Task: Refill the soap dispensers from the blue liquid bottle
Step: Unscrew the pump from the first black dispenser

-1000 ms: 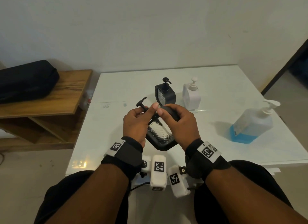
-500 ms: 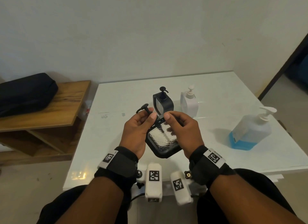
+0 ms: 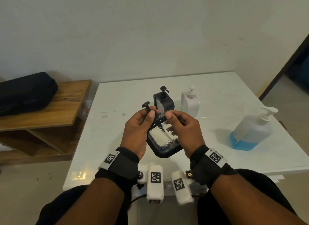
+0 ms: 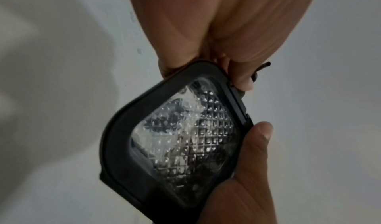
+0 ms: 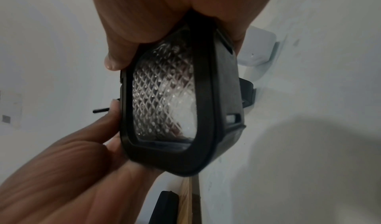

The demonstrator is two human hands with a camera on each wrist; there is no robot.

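I hold a black soap dispenser (image 3: 164,139) with a clear diamond-textured window, tilted over the table's front. My left hand (image 3: 148,115) pinches its black pump (image 3: 146,105) at the neck; the joint with the body is hidden by fingers. My right hand (image 3: 175,122) grips the dispenser's upper right side, thumb on the top edge. The left wrist view shows the window (image 4: 185,137) and the pump tip (image 4: 264,66). In the right wrist view the same dispenser (image 5: 179,106) fills the middle. The blue liquid bottle (image 3: 250,132) stands at the right, untouched.
A second black dispenser (image 3: 164,101) and a white dispenser (image 3: 190,101) stand upright behind my hands on the white table (image 3: 217,94). A wooden shelf (image 3: 50,106) with a black case (image 3: 25,92) is at the left. The table's front edge is at my lap.
The held dispenser has turned so its window faces me more. My right hand has slid from over its top to the side. The left hand keeps its pinch on the pump.
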